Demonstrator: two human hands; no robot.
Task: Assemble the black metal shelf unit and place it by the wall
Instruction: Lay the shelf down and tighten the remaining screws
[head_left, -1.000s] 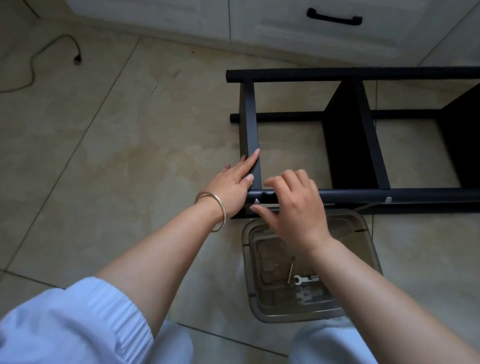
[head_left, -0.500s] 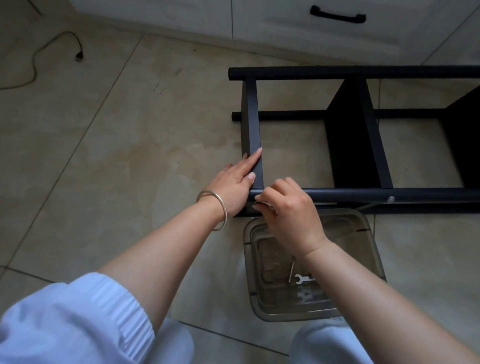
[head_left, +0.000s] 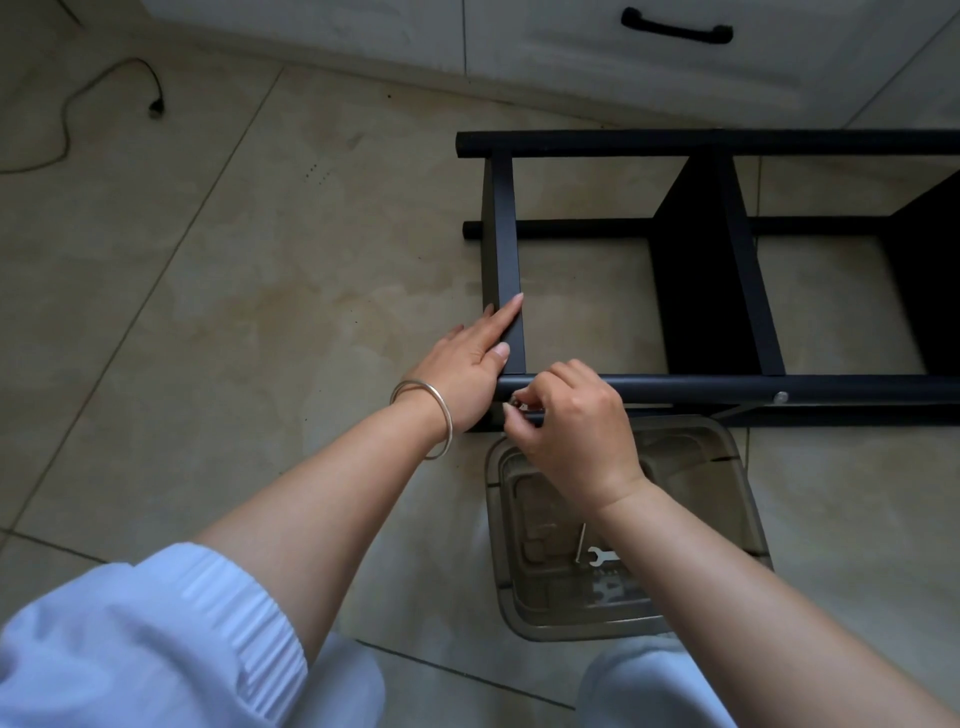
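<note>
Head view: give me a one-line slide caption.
Left hand steadies the black shelf frame while right hand pinches a small fastener at its corner.

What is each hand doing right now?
Left hand: open, fingers flat against the shelf frame.
Right hand: pinching a small screw at the frame's corner.

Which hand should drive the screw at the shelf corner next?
Right. The right hand already pinches the small screw at the front rail, while the left hand lies flat against the end panel, steadying it.
</note>
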